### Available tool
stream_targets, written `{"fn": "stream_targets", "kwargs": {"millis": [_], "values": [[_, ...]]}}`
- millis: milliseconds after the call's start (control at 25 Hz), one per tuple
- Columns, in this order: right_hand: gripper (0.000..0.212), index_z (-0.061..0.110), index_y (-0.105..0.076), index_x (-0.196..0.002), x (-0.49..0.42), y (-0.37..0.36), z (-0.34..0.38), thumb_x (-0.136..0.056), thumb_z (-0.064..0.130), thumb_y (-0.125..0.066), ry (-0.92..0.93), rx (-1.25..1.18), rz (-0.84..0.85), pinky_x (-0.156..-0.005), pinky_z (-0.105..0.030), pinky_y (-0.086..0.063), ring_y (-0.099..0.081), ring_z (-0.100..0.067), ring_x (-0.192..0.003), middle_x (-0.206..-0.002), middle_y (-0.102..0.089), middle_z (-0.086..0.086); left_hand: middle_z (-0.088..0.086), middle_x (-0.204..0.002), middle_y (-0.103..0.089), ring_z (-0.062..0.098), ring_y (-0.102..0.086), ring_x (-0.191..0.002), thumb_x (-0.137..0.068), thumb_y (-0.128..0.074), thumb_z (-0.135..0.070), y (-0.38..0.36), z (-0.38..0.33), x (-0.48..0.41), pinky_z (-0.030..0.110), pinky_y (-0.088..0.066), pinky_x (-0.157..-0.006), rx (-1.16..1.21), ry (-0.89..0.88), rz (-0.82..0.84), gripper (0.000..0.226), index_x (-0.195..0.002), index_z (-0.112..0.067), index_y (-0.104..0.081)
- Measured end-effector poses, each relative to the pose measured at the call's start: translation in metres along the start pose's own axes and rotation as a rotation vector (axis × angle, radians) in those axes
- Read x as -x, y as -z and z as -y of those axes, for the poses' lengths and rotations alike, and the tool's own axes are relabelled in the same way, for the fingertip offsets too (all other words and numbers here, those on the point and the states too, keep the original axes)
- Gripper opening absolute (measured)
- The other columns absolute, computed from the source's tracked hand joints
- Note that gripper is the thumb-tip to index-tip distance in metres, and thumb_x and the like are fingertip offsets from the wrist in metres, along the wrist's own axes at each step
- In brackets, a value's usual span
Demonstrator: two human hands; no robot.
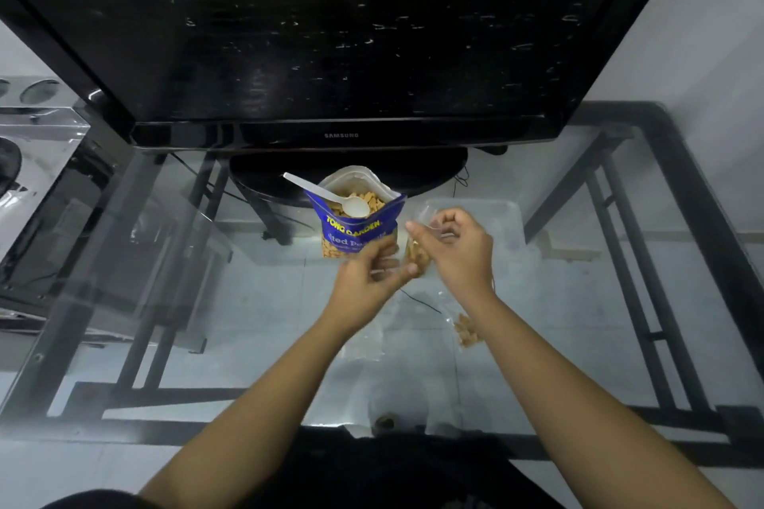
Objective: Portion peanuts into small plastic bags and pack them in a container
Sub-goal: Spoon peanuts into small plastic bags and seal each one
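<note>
A blue peanut pouch (355,225) stands open on the glass table, with a white plastic spoon (330,194) resting in its mouth. Just in front of it I hold a small clear plastic bag (417,254) with peanuts in its bottom. My left hand (368,273) pinches the bag's lower left side. My right hand (454,248) grips its top. A clear plastic container (496,219) sits behind my right hand. Another small bag of peanuts (467,331) lies on the glass beside my right forearm.
A large black television (330,33) on a round stand (264,182) fills the far side of the glass table (248,281). The table's black metal frame (669,219) shows through the glass. A clear box (37,145) is at the left.
</note>
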State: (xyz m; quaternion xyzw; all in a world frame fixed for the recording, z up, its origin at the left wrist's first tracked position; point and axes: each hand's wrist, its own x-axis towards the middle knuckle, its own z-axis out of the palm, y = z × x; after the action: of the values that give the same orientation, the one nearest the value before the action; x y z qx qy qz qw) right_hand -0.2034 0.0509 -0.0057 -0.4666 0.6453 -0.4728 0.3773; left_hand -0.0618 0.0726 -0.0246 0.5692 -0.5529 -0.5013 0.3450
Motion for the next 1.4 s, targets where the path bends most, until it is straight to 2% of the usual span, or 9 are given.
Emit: {"fn": "stream_targets", "kwargs": {"millis": [120,240,440,560,760,920,1120,1280,1400], "values": [[0.031,0.022,-0.057,-0.085,0.008,0.011,-0.014,-0.071,0.039,-0.078,-0.094,0.011,0.086,-0.053,-0.004,-0.042,-0.061,-0.001,-0.068,-0.08,-0.065,0.008,0.008,-0.091,-0.072,0.02,-0.069,-0.086,-0.085,-0.066,-0.011,-0.027,0.021,0.001,0.032,-0.054,-0.085,0.19,0.118,-0.034,0.022,-0.106,-0.01,-0.064],[0.035,0.02,-0.057,-0.109,0.013,0.032,-0.039,-0.083,0.041,-0.065,-0.169,0.07,0.192,-0.063,-0.001,-0.042,-0.062,-0.004,-0.089,-0.095,-0.063,0.011,0.005,-0.074,-0.065,0.022,-0.061,-0.076,-0.088,-0.062,-0.01,-0.047,0.042,0.01,0.032,-0.051,-0.077,0.256,0.282,-0.034,0.005,-0.087,-0.013,-0.066],[0.029,0.013,-0.059,-0.122,0.04,0.074,-0.105,-0.096,0.017,-0.047,-0.021,0.496,0.316,-0.091,-0.012,-0.036,-0.058,-0.017,-0.112,-0.123,-0.062,-0.004,0.008,-0.092,-0.07,0.015,-0.062,-0.083,-0.089,-0.06,-0.015,-0.079,0.066,0.036,0.023,-0.049,-0.076,-0.066,0.42,-0.004,0.013,-0.099,-0.009,-0.066],[0.038,0.015,-0.05,-0.134,0.058,0.086,-0.129,-0.097,0.013,-0.042,0.108,0.653,0.472,-0.104,-0.016,-0.028,-0.044,-0.016,-0.131,-0.144,-0.045,-0.002,0.012,-0.105,-0.066,0.021,-0.063,-0.09,-0.088,-0.061,-0.025,-0.086,0.069,0.046,0.034,-0.052,-0.084,-0.443,0.25,-0.071,0.033,-0.115,-0.006,-0.059],[0.048,0.019,-0.028,-0.146,0.067,0.084,-0.143,-0.099,0.009,-0.035,0.193,0.857,0.624,-0.112,-0.027,-0.027,-0.018,-0.013,-0.144,-0.155,-0.02,0.005,0.011,-0.109,-0.069,0.026,-0.064,-0.083,-0.075,-0.072,-0.009,-0.078,0.107,0.049,0.032,-0.055,-0.077,-0.95,-0.626,0.005,0.041,-0.115,-0.005,-0.063],[0.058,0.013,-0.04,-0.14,0.079,0.092,-0.164,-0.087,-0.006,-0.052,0.241,0.931,0.505,-0.104,-0.035,-0.04,-0.039,-0.024,-0.136,-0.149,-0.037,-0.005,0.007,-0.107,-0.071,0.019,-0.064,-0.073,-0.075,-0.064,-0.021,-0.098,0.105,0.048,0.024,-0.054,-0.071,-1.055,-0.631,-0.015,0.037,-0.109,-0.007,-0.068],[0.068,0.009,-0.063,-0.119,0.085,0.127,-0.173,-0.056,-0.012,-0.079,0.227,0.965,0.408,-0.077,-0.034,-0.056,-0.065,-0.025,-0.107,-0.123,-0.064,-0.009,0.005,-0.106,-0.072,0.018,-0.064,-0.072,-0.068,-0.082,-0.021,-0.143,0.096,0.045,0.022,-0.056,-0.07,-1.002,-0.663,0.076,0.043,-0.107,-0.009,-0.069],[0.059,0.006,-0.065,-0.114,0.082,0.144,-0.173,-0.059,-0.008,-0.08,0.268,0.972,0.372,-0.076,-0.04,-0.056,-0.068,-0.03,-0.099,-0.116,-0.067,-0.013,0.006,-0.104,-0.072,0.019,-0.064,-0.072,-0.066,-0.084,-0.02,-0.159,0.086,0.045,0.022,-0.055,-0.07,-0.979,-0.678,0.058,0.043,-0.104,-0.008,-0.07],[0.037,0.01,-0.068,-0.11,0.081,0.145,-0.164,-0.074,0.005,-0.071,0.308,0.984,0.326,-0.074,-0.038,-0.058,-0.068,-0.03,-0.093,-0.114,-0.068,-0.01,0.012,-0.11,-0.069,0.023,-0.065,-0.076,-0.075,-0.075,-0.019,-0.157,0.085,0.045,0.026,-0.055,-0.073,-0.942,-0.69,0.011,0.037,-0.108,-0.005,-0.067]]}}
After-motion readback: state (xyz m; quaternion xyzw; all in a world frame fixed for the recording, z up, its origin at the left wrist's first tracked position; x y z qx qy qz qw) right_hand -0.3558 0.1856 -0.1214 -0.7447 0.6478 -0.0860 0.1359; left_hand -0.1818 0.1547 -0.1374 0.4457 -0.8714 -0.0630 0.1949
